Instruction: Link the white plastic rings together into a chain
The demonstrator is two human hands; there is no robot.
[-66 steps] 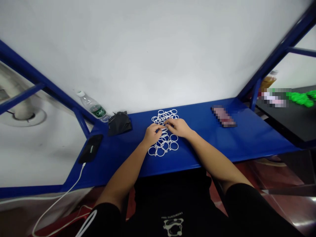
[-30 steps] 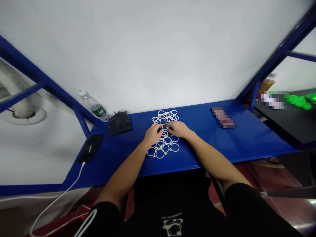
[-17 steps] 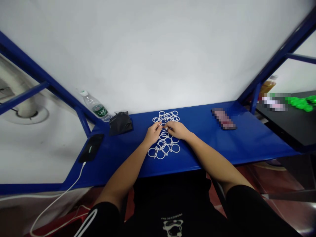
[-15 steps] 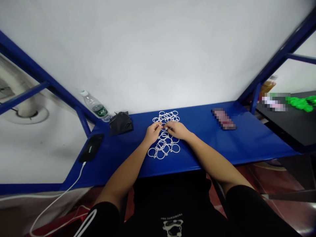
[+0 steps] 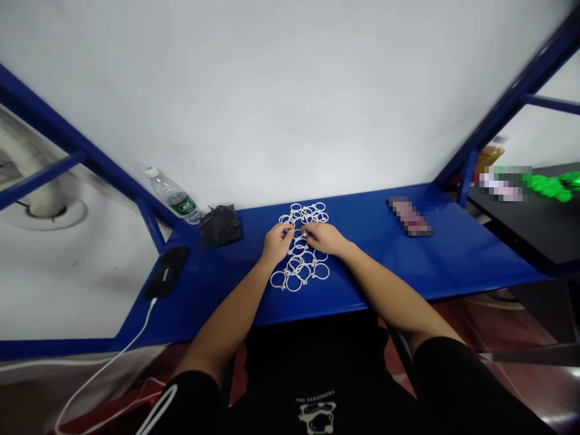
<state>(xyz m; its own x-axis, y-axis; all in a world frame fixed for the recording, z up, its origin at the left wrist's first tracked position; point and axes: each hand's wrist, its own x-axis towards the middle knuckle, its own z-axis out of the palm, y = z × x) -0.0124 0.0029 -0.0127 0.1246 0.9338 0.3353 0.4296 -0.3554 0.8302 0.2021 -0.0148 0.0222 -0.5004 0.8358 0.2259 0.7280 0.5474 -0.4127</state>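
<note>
Both my hands meet over the middle of a blue table, fingertips pinched close together. Between them is a thin white ring [image 5: 298, 230], mostly hidden by the fingers. My left hand [image 5: 277, 241] is closed on its left side, and my right hand [image 5: 325, 237] is closed on its right side. Several white rings with small clip-like tabs lie around the hands. One group of rings [image 5: 310, 212] is just beyond the fingers. Another group of overlapping rings [image 5: 301, 272] spreads nearer to me, partly under the right hand.
The blue table [image 5: 380, 272] stands against a white wall. On the left are a clear bottle [image 5: 181, 202], a black plastic bag [image 5: 220, 226] and a black power bank [image 5: 167, 272] with a white cable. A blurred-out phone-shaped object [image 5: 410, 216] lies right. Green items [image 5: 550, 187] sit on a black surface.
The ring between my fingers has turned from showing its round opening to a thin, mostly hidden sliver. My left hand has shifted slightly left. The loose rings lie as before.
</note>
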